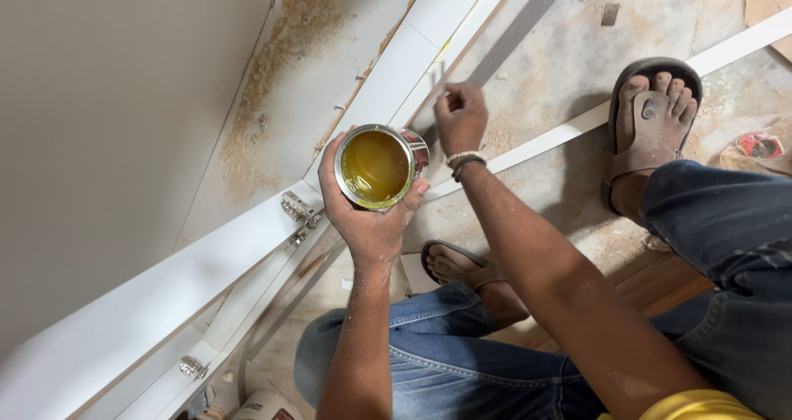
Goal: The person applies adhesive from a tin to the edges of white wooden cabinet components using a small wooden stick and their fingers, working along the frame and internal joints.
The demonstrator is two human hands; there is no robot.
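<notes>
Closest to my lens is the yellow sleeve [701, 405] at the bottom right edge, with the blue jeans [462, 362] bent beneath both forearms. From the fingers outward: my left hand [367, 210] has its fingers and thumb wrapped around an open metal tin [381, 166], clamped on its wall; the tin is held up above the floor, roughly level, and filled with a yellow-green glue-like liquid. My right hand [460, 119] sits just beyond the tin, fingers pinched together on a thin stick or brush [437, 75] whose tip points toward the edge of the white panel [388, 77]; I cannot tell exactly what the tool is. A bracelet and a dark band [466, 162] circle that wrist.

The white panel runs diagonally from the lower left corner to the top, with sawdust [289, 65] spread over its face and a metal hinge [299, 210] fixed near its edge, just left of the tin. A narrow white strip [569, 127] lies across the dusty floor [561, 49] under my right wrist. My feet wear sandals: one [648, 127] at the right beside the strip, one [462, 267] below the tin.
</notes>
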